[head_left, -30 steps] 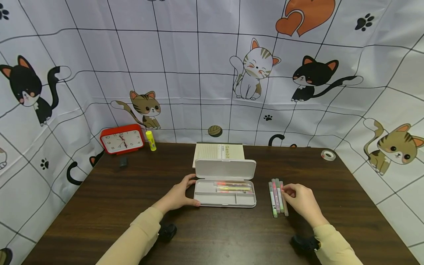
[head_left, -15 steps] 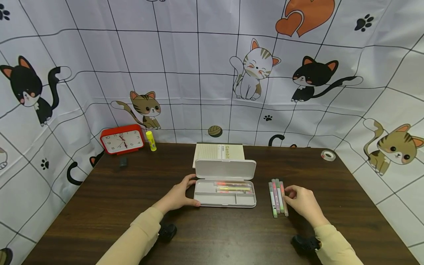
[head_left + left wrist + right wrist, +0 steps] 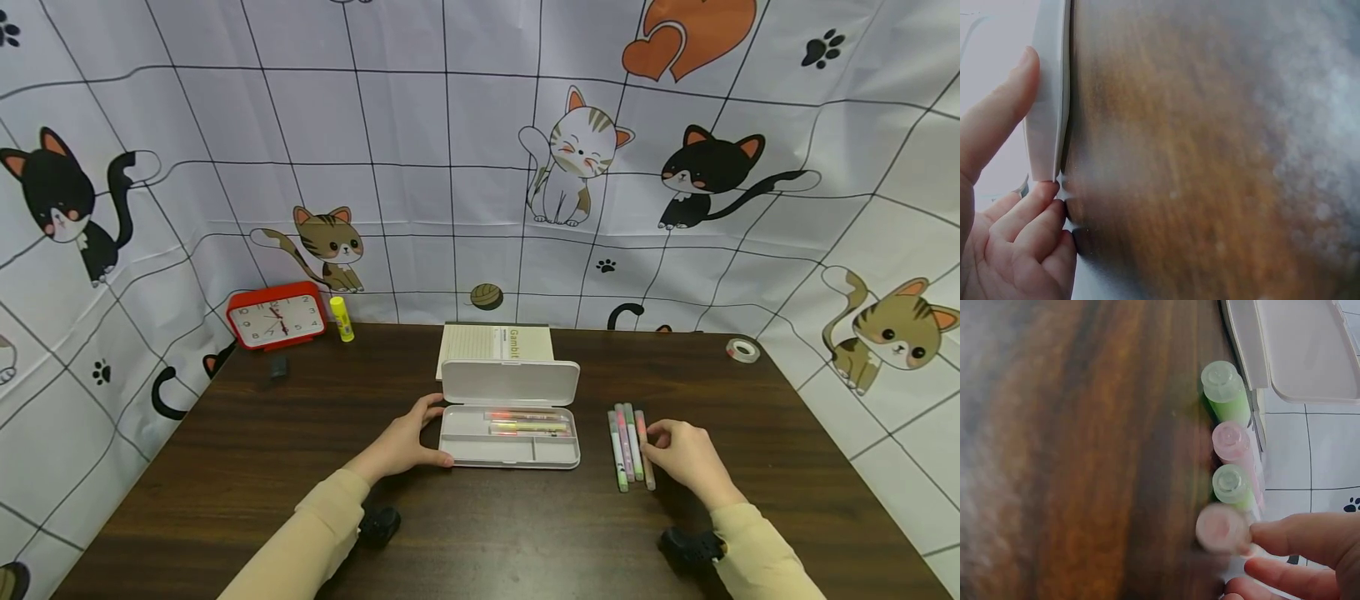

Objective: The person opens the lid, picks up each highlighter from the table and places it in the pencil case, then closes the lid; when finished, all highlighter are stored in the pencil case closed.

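Right hand [image 3: 686,457]: fingertips [image 3: 1285,534] set against the outermost marker [image 3: 644,450] of a row of four markers [image 3: 628,447] on the table [image 3: 225,467]; a pinch is suggested, but whether the marker is fully gripped cannot be told. In the right wrist view its round cap end is blurred and stands slightly off the line of the other three caps; the head view shows it angled a little away from the row.

Left hand [image 3: 405,442]: the left end of the pencil case [image 3: 510,437] is held, thumb along the near edge, fingers at the far corner. The thumb on the white wall and curled fingers below the corner are shown only in the left wrist view.

Pencil case: white, lid raised; several markers are seen lying in the long rear compartment; the front compartments show nothing.

Behind the case: notebook [image 3: 495,343]. Far left: red clock [image 3: 276,314], glue stick [image 3: 342,318]. Far right: tape roll [image 3: 742,351].
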`<state>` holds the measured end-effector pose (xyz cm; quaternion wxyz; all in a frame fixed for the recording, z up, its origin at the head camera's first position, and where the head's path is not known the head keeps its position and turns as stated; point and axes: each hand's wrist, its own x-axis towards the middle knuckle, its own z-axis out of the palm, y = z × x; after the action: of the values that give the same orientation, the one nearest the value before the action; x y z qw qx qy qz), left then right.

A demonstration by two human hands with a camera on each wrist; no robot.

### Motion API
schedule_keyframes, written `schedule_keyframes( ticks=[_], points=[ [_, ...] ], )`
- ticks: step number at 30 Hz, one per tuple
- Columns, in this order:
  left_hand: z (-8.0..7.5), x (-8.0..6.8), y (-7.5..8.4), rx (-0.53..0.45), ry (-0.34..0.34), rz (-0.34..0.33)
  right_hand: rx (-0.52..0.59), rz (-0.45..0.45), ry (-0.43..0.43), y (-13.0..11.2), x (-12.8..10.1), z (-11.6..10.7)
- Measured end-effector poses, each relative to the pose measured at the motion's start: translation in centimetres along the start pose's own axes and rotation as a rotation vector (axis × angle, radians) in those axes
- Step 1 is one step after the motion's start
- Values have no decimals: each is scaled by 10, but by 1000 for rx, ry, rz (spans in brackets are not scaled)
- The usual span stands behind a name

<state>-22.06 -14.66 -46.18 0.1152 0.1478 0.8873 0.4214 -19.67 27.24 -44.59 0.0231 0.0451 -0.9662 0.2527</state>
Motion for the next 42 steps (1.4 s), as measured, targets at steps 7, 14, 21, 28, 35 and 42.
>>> schedule_keyframes(
  ticks=[7,14,21,28,35,42],
  points=[
    [0,0,-1,6,3,4,-8,38,-10,2,0,-4],
    [1,1,-1,3,8,3,-18,67,-6,6,0,-5],
    [0,0,-1,4,5,3,-14,84,1,9,-1,-4],
    [1,0,-1,9,9,3,-10,73,53,10,-1,-2],
    [1,1,-2,7,4,9,-39,-2,103,4,0,-4],
    [1,0,-1,21,0,10,-41,-27,94,-8,2,-2]
  ],
)
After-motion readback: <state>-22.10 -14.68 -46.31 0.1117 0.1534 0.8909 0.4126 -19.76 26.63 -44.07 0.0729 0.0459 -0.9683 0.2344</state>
